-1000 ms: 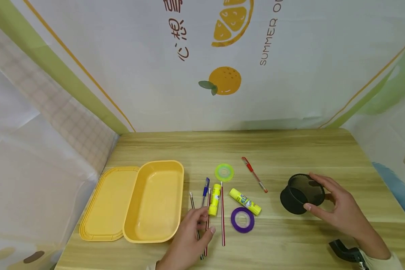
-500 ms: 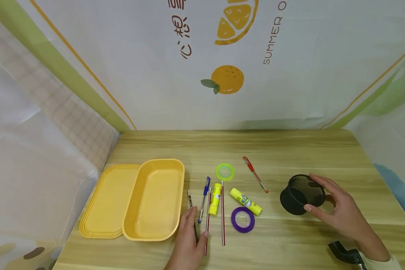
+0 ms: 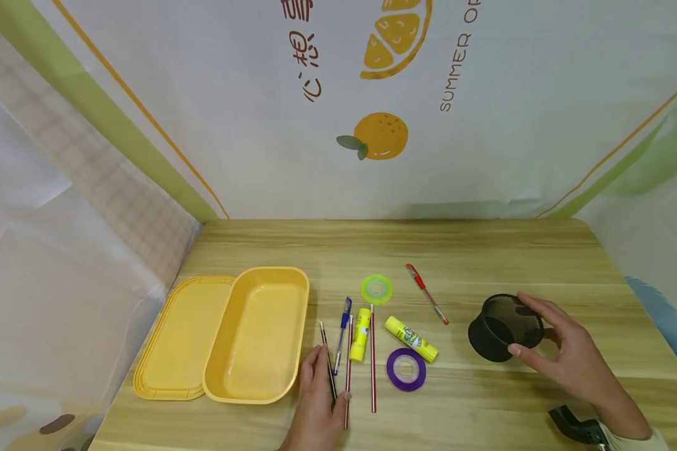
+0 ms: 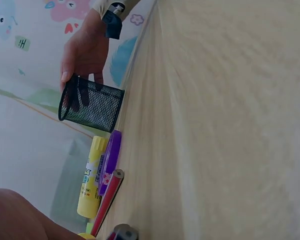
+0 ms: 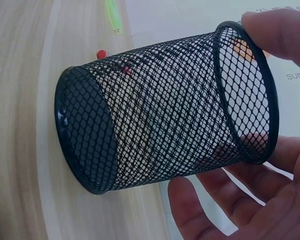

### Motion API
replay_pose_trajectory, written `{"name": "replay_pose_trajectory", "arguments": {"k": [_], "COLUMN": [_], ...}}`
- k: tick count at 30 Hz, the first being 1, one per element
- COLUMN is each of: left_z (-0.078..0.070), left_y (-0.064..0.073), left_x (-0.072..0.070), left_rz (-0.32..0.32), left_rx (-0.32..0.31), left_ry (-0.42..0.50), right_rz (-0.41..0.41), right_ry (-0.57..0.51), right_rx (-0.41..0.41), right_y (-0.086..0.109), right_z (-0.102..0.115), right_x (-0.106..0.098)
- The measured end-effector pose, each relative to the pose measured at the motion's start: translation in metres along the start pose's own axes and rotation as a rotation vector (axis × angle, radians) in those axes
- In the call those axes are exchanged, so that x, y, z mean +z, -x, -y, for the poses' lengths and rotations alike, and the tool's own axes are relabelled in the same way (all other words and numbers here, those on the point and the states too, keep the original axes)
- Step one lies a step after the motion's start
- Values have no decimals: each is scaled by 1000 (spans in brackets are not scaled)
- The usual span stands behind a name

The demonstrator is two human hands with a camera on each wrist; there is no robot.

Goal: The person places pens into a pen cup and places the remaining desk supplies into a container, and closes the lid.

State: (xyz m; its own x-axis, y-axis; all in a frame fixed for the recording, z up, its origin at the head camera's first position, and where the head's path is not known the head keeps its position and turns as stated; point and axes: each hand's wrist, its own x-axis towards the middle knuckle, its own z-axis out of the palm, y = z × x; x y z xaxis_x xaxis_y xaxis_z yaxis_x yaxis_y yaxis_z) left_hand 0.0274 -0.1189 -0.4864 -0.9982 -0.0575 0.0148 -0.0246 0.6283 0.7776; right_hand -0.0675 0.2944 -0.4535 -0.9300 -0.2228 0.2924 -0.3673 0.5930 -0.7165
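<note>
My right hand [image 3: 564, 354] grips the rim of a black mesh pen holder [image 3: 499, 329], thumb on one side and fingers on the other. The right wrist view shows the inside of the pen holder [image 5: 165, 105] bare through the mesh. My left hand [image 3: 316, 401] lies low over the pencils, its fingers along the left side of a black pencil [image 3: 330, 369]. Its thumb is at the lower part of a dark red pencil [image 3: 348, 369]. Close by are a blue pen [image 3: 343, 332], a yellow glue stick [image 3: 360, 335] and another red pencil [image 3: 373, 376].
A yellow box [image 3: 254, 338] stands left of the pencils, its lid [image 3: 180, 338] beside it. Right of the pencils lie a second glue stick [image 3: 410, 339] and a purple tape roll [image 3: 392, 379]. A green tape roll [image 3: 367, 289] and a red pen [image 3: 419, 282] are farther back.
My left hand has drawn back left from over the pencils, then shifted slightly right with the black pencil. The blue pen's lower end has come into view. My right hand stays on the pen holder.
</note>
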Motion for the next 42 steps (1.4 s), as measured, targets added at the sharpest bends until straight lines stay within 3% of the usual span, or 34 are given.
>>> {"name": "replay_pose_trajectory", "arguments": {"k": [8,16,24,32,36,42], "left_z": [1,2,-5,-8,-7,-3], "left_y": [-2,-8,-14,-17,-17,-20], "left_x": [2,-5,-8,-8,-10,-18], "left_rz": [-38,46,43,12,15,93], "left_rx": [75,33,67,97,91,82], "left_ry": [-104,-35,-215,-263,-237,-36], "right_rz": [-16,-17,-21,-19,-14,-6], "right_ry": [-17,-26,-23,-20,-23,-3], "right_rx": [-17,-18,-21,-21,-24,-17], "right_y": [1,1,1,2,2,2], "right_z": [-1,-1,-1,-3,-3,-1], "right_x": [1,1,1,1,2,1]}}
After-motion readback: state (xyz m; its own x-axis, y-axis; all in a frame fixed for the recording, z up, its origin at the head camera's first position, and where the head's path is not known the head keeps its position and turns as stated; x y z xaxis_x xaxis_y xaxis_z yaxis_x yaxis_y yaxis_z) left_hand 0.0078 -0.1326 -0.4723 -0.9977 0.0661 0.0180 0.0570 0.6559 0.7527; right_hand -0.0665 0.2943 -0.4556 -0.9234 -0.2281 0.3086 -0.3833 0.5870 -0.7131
